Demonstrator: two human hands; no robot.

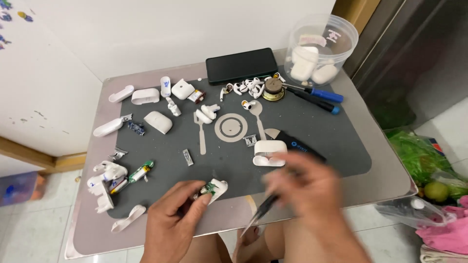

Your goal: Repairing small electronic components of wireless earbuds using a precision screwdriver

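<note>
My left hand (171, 219) pinches a small white plastic shell with a green circuit board (213, 188) at the front edge of the dark grey work mat (312, 131). My right hand (304, 190), blurred by motion, grips dark tweezers (261, 213) whose tips point down toward the table's front edge. Just beyond my right hand lie an open white earbud case half (269, 152) and a black tool box (301, 147).
White case shells, earbuds and small boards are scattered over the mat. At the back lie a black phone (241, 65), a round speaker (273, 89), two blue-handled screwdrivers (318, 95) and a clear tub (319, 48) of white cases. Bags sit on the floor at right.
</note>
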